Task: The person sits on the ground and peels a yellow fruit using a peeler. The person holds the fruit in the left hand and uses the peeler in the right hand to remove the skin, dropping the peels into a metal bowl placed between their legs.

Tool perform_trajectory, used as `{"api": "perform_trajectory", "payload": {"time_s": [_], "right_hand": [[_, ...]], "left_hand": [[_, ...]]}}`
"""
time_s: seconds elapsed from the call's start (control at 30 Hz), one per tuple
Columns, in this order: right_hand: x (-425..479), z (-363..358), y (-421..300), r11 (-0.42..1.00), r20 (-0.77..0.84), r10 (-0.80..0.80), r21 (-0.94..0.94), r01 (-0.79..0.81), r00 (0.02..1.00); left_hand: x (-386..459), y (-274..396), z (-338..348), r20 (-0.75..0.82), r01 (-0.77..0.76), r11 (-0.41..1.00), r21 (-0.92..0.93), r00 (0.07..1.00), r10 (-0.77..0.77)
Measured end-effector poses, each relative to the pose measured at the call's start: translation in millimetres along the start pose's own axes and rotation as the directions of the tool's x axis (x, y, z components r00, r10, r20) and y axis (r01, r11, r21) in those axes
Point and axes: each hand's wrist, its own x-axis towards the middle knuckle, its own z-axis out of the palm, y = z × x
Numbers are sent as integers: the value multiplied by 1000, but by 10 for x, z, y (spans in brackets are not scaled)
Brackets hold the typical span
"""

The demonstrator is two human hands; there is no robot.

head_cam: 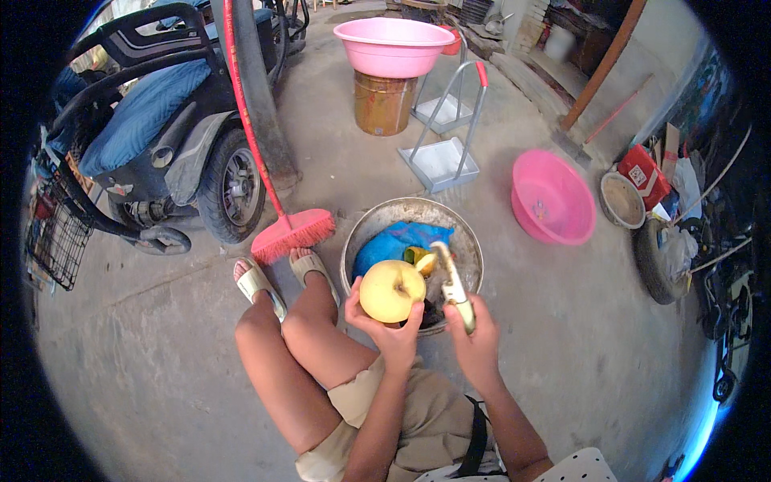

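Observation:
My left hand (388,334) holds a round yellow fruit (391,291), whose peeled-looking surface has a brownish hollow facing up. To its right, my right hand (473,337) grips a peeler (455,289) with a pale green and white handle, its curved head pointing up and away from me. A strip of peel (426,263) shows between the fruit and the peeler. Beneath both hands stands a worn round metal bucket (471,238), partly hidden by them. Inside it lie a blue plastic bag (385,244) and some yellow-green scraps (414,255).
A red broom (293,232) stands by my feet. Beyond the bucket are a metal dustpan (443,161) and a pink basin (391,42) on a rusty drum (383,102). Another pink basin (551,199) rests on the floor at right. A three-wheeled vehicle (162,132) is at left.

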Motion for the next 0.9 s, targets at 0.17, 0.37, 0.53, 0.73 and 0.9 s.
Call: {"api": "perform_trajectory", "payload": {"time_s": [0.17,0.37,0.53,0.73,0.9], "right_hand": [[225,-123,-19,938,23,-182,-294,181,983],[316,-165,174,914,11,-194,-361,185,981],[312,-125,142,920,24,-216,-329,212,976],[364,-198,159,828,22,-230,-521,208,973],[424,-244,211,818,95,-104,-558,140,990]], "left_hand": [[17,-19,-28,38,88,992,-87,996,-85],[118,164,-19,228,497,610,-618,855,-465],[113,-14,-93,408,591,371,-717,786,-464],[97,-71,-101,417,596,310,-740,770,-483],[82,-106,-115,398,596,418,-686,788,-469]]}}
